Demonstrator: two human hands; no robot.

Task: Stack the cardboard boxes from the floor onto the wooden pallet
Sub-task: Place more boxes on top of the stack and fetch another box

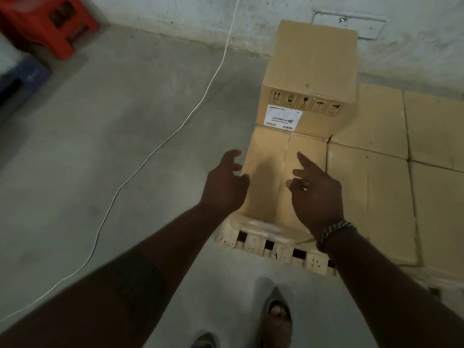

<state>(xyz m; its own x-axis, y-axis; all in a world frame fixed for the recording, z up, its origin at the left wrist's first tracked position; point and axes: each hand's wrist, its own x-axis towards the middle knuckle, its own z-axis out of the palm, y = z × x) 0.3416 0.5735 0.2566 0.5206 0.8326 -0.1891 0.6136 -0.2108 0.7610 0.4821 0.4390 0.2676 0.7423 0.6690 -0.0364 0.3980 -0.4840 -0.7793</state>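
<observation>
Left hand (223,187) and right hand (315,194) both empty, fingers spread, hovering above near edge of pale wooden pallet (253,241). Flat layer of brown cardboard boxes (371,172) covers pallet. Tall brown cardboard box with white label (310,79) stands on that layer at pallet's far end. White cable (140,169) on floor left of pallet.

storeroom | bare concrete floor (105,136) | cardboard boxes (311,71) on wooden pallet (253,241)

Shipping label (283,117): print blurred, unreadable.
Wooden pallet (253,243): top hidden beneath boxes; near edge partly behind right forearm.
Red stool (47,23): cut off by top-left edge.
Sandalled foot (276,320): cropped at bottom edge.
</observation>
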